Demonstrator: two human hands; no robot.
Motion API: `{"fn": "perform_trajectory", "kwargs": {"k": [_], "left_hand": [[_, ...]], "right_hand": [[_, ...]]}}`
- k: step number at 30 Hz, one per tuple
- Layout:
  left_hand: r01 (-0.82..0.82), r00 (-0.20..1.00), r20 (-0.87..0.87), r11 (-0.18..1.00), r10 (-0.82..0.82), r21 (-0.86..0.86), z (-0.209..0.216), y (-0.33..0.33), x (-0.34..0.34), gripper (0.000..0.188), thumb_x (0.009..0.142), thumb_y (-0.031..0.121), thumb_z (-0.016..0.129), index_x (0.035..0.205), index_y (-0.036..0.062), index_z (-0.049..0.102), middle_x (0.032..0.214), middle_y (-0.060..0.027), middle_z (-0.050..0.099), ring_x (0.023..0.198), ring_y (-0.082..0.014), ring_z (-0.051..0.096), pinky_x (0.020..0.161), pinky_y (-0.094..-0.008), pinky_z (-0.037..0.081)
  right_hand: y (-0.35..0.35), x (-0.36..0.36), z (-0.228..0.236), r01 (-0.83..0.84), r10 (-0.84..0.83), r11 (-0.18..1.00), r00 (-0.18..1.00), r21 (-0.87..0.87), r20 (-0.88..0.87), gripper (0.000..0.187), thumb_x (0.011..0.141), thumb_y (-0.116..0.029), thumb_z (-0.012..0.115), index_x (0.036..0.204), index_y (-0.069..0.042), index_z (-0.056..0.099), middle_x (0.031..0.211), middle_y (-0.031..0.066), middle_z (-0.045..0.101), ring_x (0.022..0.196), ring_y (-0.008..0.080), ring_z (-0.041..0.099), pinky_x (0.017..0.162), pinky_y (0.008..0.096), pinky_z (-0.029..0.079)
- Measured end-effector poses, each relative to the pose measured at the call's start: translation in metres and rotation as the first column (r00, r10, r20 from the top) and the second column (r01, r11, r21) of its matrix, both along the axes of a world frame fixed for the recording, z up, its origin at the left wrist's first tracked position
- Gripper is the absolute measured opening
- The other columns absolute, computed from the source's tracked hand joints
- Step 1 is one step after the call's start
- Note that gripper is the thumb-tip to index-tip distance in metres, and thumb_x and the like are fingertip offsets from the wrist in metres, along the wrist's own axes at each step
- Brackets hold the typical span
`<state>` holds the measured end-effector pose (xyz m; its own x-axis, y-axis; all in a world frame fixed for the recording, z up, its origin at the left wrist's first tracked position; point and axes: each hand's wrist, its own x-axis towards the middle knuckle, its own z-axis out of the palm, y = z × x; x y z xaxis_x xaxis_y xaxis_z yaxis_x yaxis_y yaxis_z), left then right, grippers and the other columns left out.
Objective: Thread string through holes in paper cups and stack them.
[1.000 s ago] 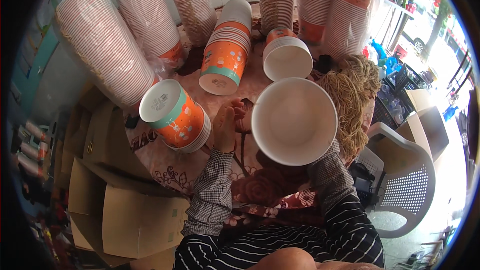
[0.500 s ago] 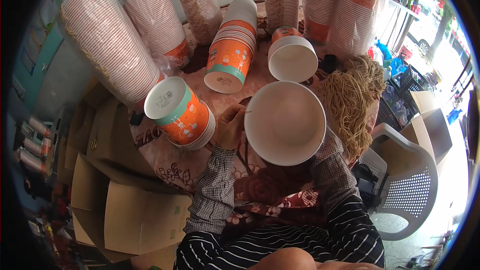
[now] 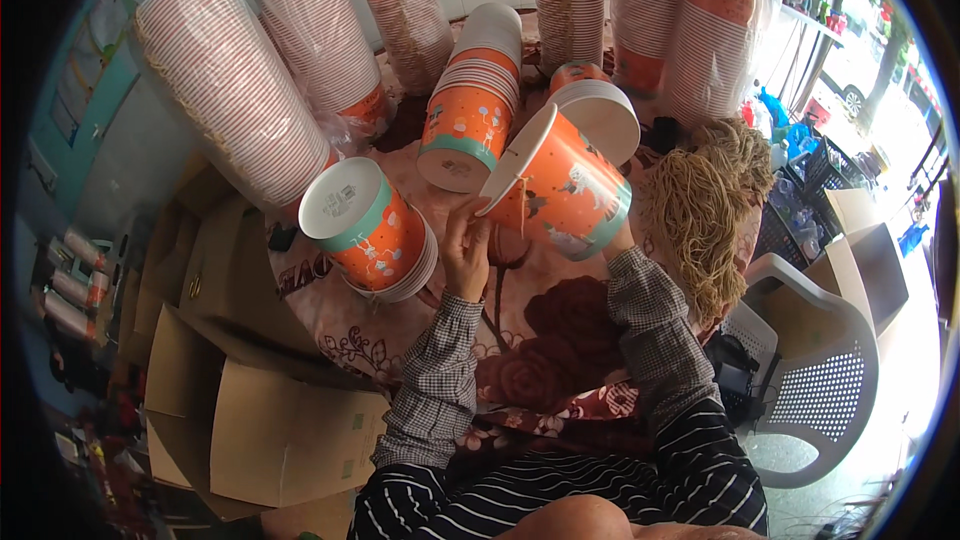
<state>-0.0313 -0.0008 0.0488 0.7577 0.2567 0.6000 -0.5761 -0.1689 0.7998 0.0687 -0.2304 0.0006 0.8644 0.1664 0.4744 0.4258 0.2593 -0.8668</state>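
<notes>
An orange paper bucket (image 3: 565, 185) with a teal band round its base hangs tilted over the table, its white mouth facing left. A short piece of tan string shows at its rim. My left hand (image 3: 466, 255) is closed at the lower edge of that rim, fingertips on it. From behind the base my right hand (image 3: 621, 239) grips the bucket; most of its fingers are hidden. Left of my hands stands a short upside-down stack of the same buckets (image 3: 375, 240). Beyond lie a longer stack (image 3: 468, 125) on its side and a tilted stack (image 3: 605, 115) with its mouth toward me.
Tall plastic-wrapped bucket stacks (image 3: 235, 80) line the table's far side. A bundle of tan strings (image 3: 700, 230) lies on the right of the patterned tablecloth (image 3: 560, 325). An open cardboard box (image 3: 290, 430) is at lower left, a grey plastic chair (image 3: 820, 380) at right.
The bucket has turned from mouth-up to mouth-left, showing its printed side. My right hand has moved up and away, round to its base. My left hand stays near the rim.
</notes>
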Motion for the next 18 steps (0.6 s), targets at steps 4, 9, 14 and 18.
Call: {"fn": "perform_trajectory", "kwargs": {"k": [4,9,14,18], "left_hand": [[-0.031,0.994,-0.107,0.979,0.009,-0.202,-0.006,0.014,0.001,0.022,0.095,0.022,0.058,0.100,0.0009,0.059,0.079,0.0042,0.049,0.070,-0.0044,0.042,0.061,-0.0200,0.037],[-0.030,0.986,-0.166,0.941,-0.028,-0.337,-0.009,0.027,0.008,0.025,0.096,0.026,0.056,0.096,0.0018,0.060,0.075,0.0063,0.049,0.066,-0.0029,0.041,0.058,-0.0186,0.033],[0.109,0.979,-0.089,0.843,-0.182,-0.527,-0.005,0.033,0.015,0.020,0.097,0.023,0.055,0.094,0.0038,0.060,0.077,0.0059,0.053,0.066,-0.0034,0.045,0.058,-0.0185,0.036],[-0.037,0.981,-0.167,0.744,-0.101,-0.668,-0.005,0.035,0.017,0.017,0.096,0.020,0.055,0.092,0.0048,0.062,0.080,0.0046,0.058,0.067,-0.0029,0.050,0.058,-0.0171,0.038]], "right_hand": [[0.005,-0.019,0.026,0.254,-0.192,0.914,0.958,-0.316,0.213,0.042,0.087,-0.007,0.059,0.127,0.001,0.048,0.104,0.0070,0.064,0.091,0.0134,0.061,0.074,0.0247,0.051],[0.005,-0.034,0.055,0.287,-0.275,0.955,0.952,-0.079,0.137,0.045,0.091,0.004,0.048,0.135,-0.003,0.043,0.112,0.0086,0.062,0.085,0.0113,0.060,0.067,0.0223,0.051],[0.010,-0.040,0.058,0.506,-0.341,0.838,0.779,-0.206,0.526,0.066,0.079,0.013,0.053,0.140,-0.007,0.037,0.138,0.0179,0.043,0.103,0.0258,0.060,0.084,0.0297,0.051],[0.019,-0.055,0.067,0.575,-0.296,0.791,0.657,-0.207,0.693,0.071,0.074,0.013,0.058,0.139,-0.008,0.038,0.146,0.0224,0.031,0.119,0.0393,0.051,0.090,0.0378,0.051]]}}
